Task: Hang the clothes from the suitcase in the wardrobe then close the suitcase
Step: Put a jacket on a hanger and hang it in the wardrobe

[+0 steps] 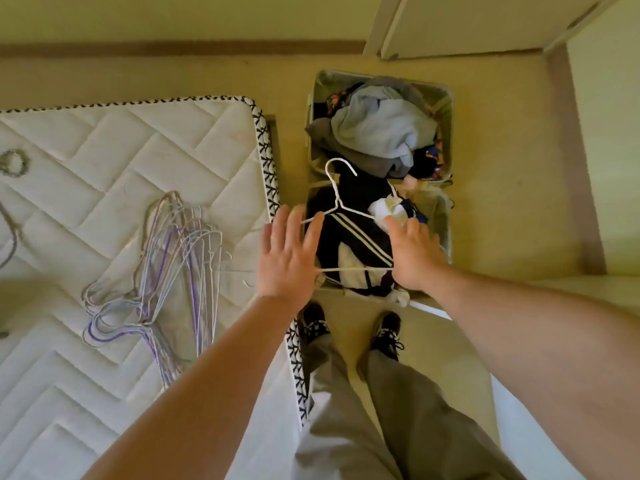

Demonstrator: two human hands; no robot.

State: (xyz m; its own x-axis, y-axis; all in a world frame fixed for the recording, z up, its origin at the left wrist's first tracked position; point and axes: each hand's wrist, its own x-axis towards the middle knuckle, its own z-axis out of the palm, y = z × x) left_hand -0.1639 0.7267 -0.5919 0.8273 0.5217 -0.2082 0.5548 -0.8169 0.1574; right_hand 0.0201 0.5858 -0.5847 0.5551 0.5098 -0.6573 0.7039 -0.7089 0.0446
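Note:
An open suitcase [446,109] lies on the floor ahead of my feet. Its far half holds a heap of grey and light-blue clothes [377,129]. The near half holds a dark jacket with white stripes [356,233]. A white wire hanger [337,199] sits over the jacket, hook pointing away from me. My left hand [289,258] covers the hanger's left corner with straight, spread fingers. My right hand [414,254] covers the right corner with fingers curled down, touching a white cloth [386,211]. Both thumbs are hidden. The wardrobe door [467,26] stands at the top right.
A bare quilted mattress [121,174] fills the left side, with a pile of several wire hangers [166,268] on it. My shoes [349,327] stand just before the suitcase. Tan carpet [512,202] runs to the right, towards the wardrobe.

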